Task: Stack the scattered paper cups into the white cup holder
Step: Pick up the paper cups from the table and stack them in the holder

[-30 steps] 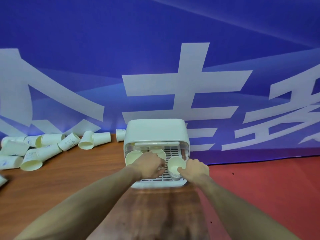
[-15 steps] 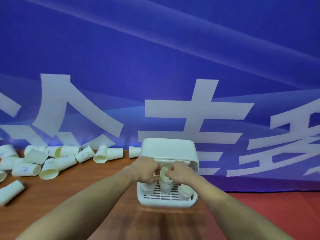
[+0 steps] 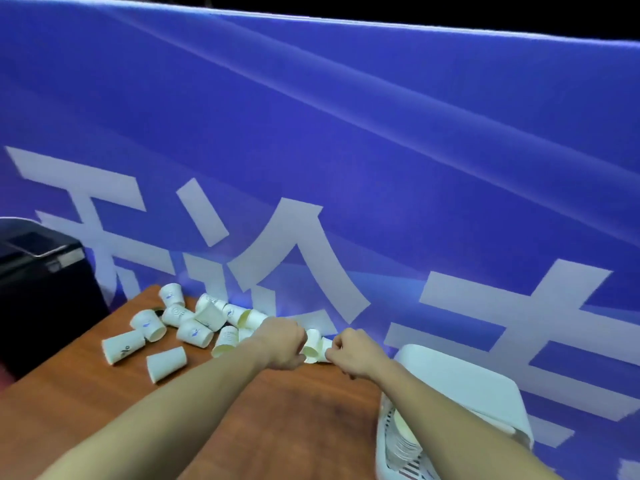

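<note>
Much of the white cup holder (image 3: 460, 386) at 4 o'clock is hidden: the right forearm crosses its front and the frame cuts off its base, so only a blurred stack of nested cups (image 3: 403, 434) shows inside it. Both hands meet at the far edge of the brown wooden table (image 3: 304, 410), near centre. The left hand (image 3: 282, 344) is curled shut and the right hand (image 3: 353, 351) has its fingers bent inward; both touch two paper cups (image 3: 313, 344) lying between them, though the exact grip is hidden. At 9 o'clock a scattered pile of paper cups (image 3: 194, 323), white with small blue prints, lies mostly tipped over. A blue banner (image 3: 346, 168) with large white characters fills the background.
</note>
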### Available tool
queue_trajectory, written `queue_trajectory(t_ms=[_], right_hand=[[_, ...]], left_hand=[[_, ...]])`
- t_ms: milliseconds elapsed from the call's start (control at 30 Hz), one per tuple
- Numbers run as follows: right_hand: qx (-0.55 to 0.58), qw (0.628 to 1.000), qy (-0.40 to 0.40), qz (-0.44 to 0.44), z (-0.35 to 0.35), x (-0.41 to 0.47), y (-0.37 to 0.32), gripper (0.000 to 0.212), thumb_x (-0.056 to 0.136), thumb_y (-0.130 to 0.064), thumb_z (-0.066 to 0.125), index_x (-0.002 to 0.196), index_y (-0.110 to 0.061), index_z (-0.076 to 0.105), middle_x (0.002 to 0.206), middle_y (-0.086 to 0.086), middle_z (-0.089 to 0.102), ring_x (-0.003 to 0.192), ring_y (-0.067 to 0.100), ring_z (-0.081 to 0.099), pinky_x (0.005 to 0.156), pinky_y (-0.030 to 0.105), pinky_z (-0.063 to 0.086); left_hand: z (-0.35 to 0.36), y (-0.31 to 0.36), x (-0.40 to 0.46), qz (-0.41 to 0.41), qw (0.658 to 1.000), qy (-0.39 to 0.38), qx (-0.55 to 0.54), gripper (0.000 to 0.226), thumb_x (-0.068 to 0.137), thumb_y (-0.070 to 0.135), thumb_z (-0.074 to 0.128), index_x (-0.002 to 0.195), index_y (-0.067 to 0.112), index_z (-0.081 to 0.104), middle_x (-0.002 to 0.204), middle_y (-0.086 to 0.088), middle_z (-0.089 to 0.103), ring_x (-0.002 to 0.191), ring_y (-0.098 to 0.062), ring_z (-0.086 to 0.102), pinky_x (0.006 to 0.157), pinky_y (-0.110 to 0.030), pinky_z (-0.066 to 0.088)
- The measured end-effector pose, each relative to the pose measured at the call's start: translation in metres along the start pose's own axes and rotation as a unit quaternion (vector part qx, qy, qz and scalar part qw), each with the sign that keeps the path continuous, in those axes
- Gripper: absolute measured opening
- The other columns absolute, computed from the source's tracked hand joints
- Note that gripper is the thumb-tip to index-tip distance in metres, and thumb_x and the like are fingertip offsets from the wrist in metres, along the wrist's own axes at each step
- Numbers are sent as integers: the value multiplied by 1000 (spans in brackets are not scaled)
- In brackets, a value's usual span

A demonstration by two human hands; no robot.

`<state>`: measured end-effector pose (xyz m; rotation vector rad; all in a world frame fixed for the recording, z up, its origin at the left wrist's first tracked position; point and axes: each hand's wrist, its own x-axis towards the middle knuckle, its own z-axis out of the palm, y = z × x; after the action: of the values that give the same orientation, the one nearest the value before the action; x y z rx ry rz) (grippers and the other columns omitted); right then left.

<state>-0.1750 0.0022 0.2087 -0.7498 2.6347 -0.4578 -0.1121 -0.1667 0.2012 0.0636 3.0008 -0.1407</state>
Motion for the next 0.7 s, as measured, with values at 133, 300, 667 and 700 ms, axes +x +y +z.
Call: queue_trajectory(t_ms=[133,300,667,700], right_hand=[[-21,999,-13,-34,23,28,-58,22,79,-34,50,63,-18,51,66,3,61,62,24,62,64,33,51],[-32,997,-30,-58,53,63,-124,26,80,-35,52,60,-20,47,67,-4,57,58,18,56,62,29,45],[-87,983,-101,-123,129,132,-252,26,78,-35,48,59,-17,45,70,3,57,66,23,56,61,32,44],[-91,982,-105,-127,136,138,-261,27,78,-35,48,58,-17,43,68,2,55,67,24,55,60,32,41]], left_hand=[[19,-72,-31,-61,998,-11,-3,28,87,40,53,95,18,68,99,-6,67,92,-28,63,73,-34,45],[48,-151,-64,-124,992,-24,-20,30,88,43,52,98,18,67,101,-6,66,95,-28,63,72,-33,42],[110,-284,-120,-211,973,-67,-69,31,87,43,51,94,18,68,96,-4,66,88,-26,63,67,-33,45],[116,-294,-124,-217,971,-65,-73,30,86,43,50,92,19,68,94,-3,66,87,-25,63,70,-33,48]])
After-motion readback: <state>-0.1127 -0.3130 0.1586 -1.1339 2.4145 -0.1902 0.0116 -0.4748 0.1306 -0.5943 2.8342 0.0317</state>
